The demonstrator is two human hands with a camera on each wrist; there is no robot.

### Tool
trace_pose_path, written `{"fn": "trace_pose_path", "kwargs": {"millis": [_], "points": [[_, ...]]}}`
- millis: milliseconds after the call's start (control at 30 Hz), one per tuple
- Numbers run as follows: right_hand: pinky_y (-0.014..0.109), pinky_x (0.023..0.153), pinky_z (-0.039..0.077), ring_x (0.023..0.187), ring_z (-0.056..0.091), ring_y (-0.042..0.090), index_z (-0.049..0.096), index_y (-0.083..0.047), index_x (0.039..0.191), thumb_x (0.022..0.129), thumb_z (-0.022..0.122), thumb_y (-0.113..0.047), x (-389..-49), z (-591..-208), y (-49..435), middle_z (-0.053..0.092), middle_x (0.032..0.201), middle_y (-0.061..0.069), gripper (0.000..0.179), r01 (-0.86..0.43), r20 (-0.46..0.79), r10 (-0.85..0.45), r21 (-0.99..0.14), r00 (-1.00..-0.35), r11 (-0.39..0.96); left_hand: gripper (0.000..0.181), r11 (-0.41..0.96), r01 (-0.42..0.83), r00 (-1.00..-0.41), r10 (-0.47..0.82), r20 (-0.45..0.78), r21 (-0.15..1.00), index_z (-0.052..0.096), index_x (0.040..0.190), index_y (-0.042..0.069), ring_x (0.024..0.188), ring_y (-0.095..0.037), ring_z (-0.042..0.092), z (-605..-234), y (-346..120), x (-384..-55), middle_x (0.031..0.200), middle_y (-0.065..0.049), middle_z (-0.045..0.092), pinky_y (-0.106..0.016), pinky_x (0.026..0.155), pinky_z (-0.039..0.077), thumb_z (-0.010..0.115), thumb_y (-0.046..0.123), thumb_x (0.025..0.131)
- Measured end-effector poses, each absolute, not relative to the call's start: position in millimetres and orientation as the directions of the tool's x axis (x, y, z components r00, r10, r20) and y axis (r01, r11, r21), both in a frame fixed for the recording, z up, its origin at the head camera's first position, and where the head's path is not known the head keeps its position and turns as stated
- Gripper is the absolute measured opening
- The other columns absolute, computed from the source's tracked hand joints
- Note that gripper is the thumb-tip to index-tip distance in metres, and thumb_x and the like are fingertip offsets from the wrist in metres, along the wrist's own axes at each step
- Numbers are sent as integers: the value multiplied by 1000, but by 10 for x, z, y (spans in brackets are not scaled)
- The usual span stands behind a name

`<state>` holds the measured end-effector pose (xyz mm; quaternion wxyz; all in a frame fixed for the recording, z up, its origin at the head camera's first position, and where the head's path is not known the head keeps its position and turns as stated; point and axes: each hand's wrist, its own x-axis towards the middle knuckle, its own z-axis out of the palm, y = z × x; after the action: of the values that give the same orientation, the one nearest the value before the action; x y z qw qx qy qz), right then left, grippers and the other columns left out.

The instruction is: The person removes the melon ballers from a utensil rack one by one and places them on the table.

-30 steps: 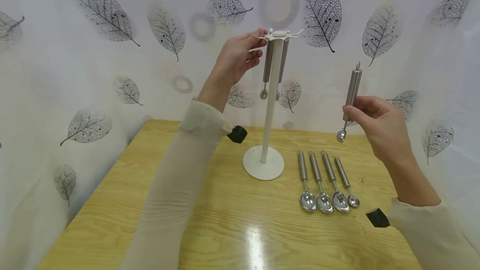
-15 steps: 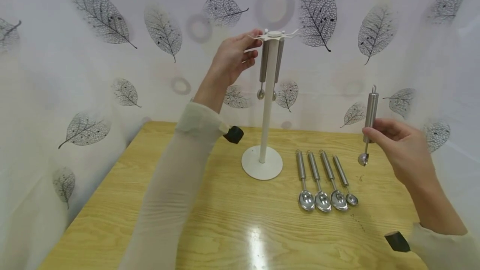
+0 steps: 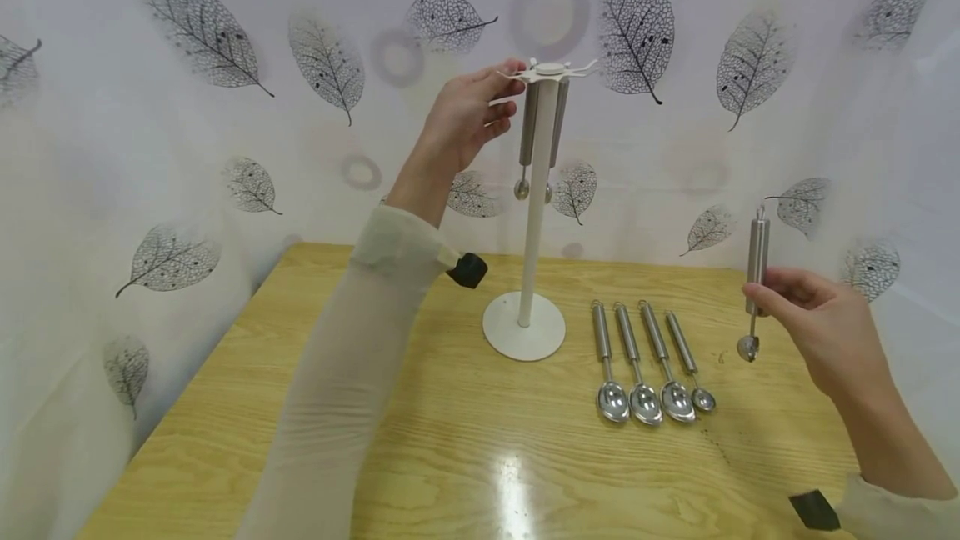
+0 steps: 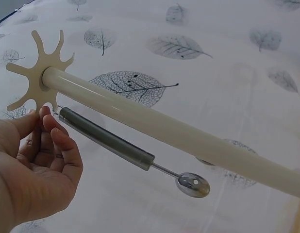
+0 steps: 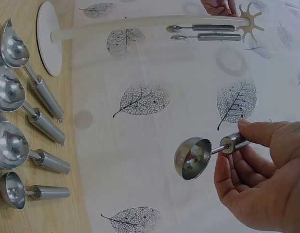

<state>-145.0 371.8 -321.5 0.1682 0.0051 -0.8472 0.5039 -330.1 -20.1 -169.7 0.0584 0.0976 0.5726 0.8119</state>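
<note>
My left hand point(image 3: 471, 111) is at the top of a white utensil stand point(image 3: 534, 232), thumb and fingertips pinching one of its hook arms point(image 4: 37, 103). Two steel scoops point(image 3: 528, 123) hang from the hooks beside it, small bowls downward. At the right, my right hand point(image 3: 828, 323) pinches a melon baller point(image 3: 757, 252) low on its handle, loop up and bowl down, above the table. The right wrist view shows the round bowl point(image 5: 192, 159) from below. On the table lie several scoops point(image 3: 645, 404) in a row, with ribbed steel handles pointing away from me.
The stand's round base point(image 3: 522, 344) rests on the wooden table point(image 3: 427, 448), left of the row of scoops. Behind the table hangs a pale cloth point(image 3: 322, 215) printed with dark leaves. A black block point(image 3: 468, 271) is fixed at each sleeve.
My right hand has moved right and down, away from the stand, carrying the melon baller. My left hand keeps its place at the stand's top; the head view has shifted slightly.
</note>
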Motion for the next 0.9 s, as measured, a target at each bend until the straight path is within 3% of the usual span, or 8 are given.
{"fn": "trace_pose_path", "kwargs": {"millis": [300,500,667,900], "points": [[8,76,53,81,68,0,76,-27,106,101,73,-3,-1446,-3316,3792,74,93,-13,24,-191,277,138,-876,-951,443,26,-332,19,-974,207,93,943,77,124,9,74,-14,56,-1689,-203,-3293,105,-7,67,-21,63,49,65,24,107],[12,72,55,79,69,3,78,-19,105,101,74,-7,-1472,-3414,3867,76,92,-10,13,-171,245,131,-894,-961,413,26,-331,13,-975,206,85,944,77,124,9,74,-14,56,-1691,-206,-3293,102,-5,67,-21,63,49,65,24,107],[14,72,56,78,70,5,78,-22,102,101,76,-11,-1499,-3506,3926,76,90,-5,11,-142,198,124,-922,-972,360,25,-330,9,-976,202,80,944,77,124,9,74,-14,56,-1690,-210,-3295,101,-5,67,-21,63,49,66,24,107],[14,71,56,78,67,5,76,-25,104,103,71,-8,-1534,-3634,3986,74,89,-12,18,-97,157,115,-904,-981,415,25,-327,7,-976,202,77,945,77,123,10,74,-14,56,-1682,-203,-3287,102,-5,67,-21,63,49,66,25,106]]}}
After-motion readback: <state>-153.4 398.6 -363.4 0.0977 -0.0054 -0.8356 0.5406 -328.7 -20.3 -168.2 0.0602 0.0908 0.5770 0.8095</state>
